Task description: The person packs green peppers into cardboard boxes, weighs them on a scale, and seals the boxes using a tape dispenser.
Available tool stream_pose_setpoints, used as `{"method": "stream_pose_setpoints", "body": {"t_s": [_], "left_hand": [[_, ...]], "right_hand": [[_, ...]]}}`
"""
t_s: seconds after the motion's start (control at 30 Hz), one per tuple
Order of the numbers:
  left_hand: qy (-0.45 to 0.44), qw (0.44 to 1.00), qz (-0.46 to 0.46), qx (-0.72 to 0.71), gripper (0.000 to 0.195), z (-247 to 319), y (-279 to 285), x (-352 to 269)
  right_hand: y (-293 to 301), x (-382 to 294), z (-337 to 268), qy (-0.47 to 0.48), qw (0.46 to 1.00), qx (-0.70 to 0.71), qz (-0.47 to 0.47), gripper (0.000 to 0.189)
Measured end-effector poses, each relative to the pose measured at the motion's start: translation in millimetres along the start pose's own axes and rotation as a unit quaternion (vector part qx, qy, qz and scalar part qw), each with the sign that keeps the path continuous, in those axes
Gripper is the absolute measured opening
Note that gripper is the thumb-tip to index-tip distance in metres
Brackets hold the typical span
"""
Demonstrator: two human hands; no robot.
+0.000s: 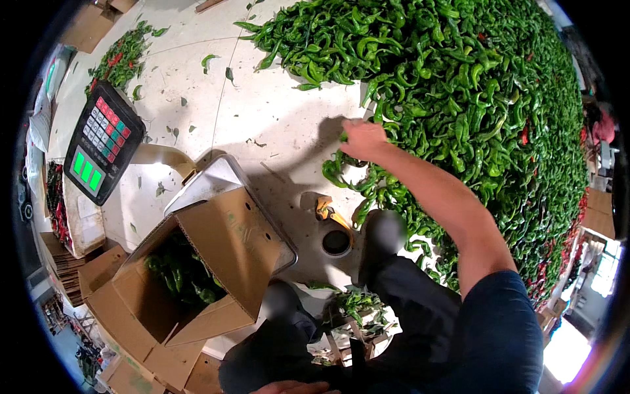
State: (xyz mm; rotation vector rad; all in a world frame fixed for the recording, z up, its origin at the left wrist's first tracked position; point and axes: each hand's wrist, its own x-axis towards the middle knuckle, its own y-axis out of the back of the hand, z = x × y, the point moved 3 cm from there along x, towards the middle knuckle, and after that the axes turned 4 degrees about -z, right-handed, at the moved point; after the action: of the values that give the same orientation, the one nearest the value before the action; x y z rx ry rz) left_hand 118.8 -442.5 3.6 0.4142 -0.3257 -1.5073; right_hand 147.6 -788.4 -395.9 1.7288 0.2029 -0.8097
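My right hand (363,140) reaches out to the near left edge of a large heap of green peppers (443,108). Green peppers lie at and under its fingers; whether it grips one I cannot tell. My left hand (293,387) rests low by my lap at the bottom edge, only partly in view. An open cardboard box (231,236) with green peppers (182,276) inside stands tilted on a platform scale (290,256) to the left. The scale's black display unit (103,143) shows green lit digits and coloured keys.
A tape dispenser (325,207) and a dark round object (336,243) lie near my feet. A crate of leaves and peppers (364,315) is between my legs. A small pile of green and red peppers (120,59) lies upper left, with stacked flat cardboard (64,271) at far left.
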Motion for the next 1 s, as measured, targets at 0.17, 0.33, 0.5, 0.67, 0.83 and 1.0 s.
{"method": "stream_pose_setpoints", "body": {"t_s": [0.17, 0.33, 0.5, 0.67, 0.83, 1.0], "left_hand": [[0.019, 1.0, -0.021, -0.004, 0.038, -3.9, 3.3, -7.2], [0.026, 0.999, -0.03, -0.018, 0.039, -12.6, 10.2, -4.1], [0.055, 0.998, -0.022, -0.025, 0.04, -20.3, 14.6, -9.4], [0.009, 0.987, -0.008, -0.159, 0.038, -37.7, 19.9, -22.6], [-0.003, 0.987, -0.019, -0.161, 0.037, -43.2, 23.9, -38.1], [-0.006, 0.985, -0.019, -0.173, 0.038, -46.8, 23.8, -43.6]], "right_hand": [[25.3, -62.6, 46.0, 0.051, 0.987, 0.003, -0.154, 0.06], [65.9, -22.5, 65.6, -0.009, 0.998, -0.054, -0.007, 0.032], [67.0, 38.3, 74.9, 0.055, 0.924, -0.344, 0.157, 0.029], [44.4, 53.9, 75.0, -0.025, 0.935, -0.265, 0.234, 0.018], [32.5, 29.3, 77.8, 0.056, 0.925, -0.113, 0.358, 0.026], [46.7, 47.9, 71.0, 0.08, 0.919, -0.188, 0.339, 0.04]]}}
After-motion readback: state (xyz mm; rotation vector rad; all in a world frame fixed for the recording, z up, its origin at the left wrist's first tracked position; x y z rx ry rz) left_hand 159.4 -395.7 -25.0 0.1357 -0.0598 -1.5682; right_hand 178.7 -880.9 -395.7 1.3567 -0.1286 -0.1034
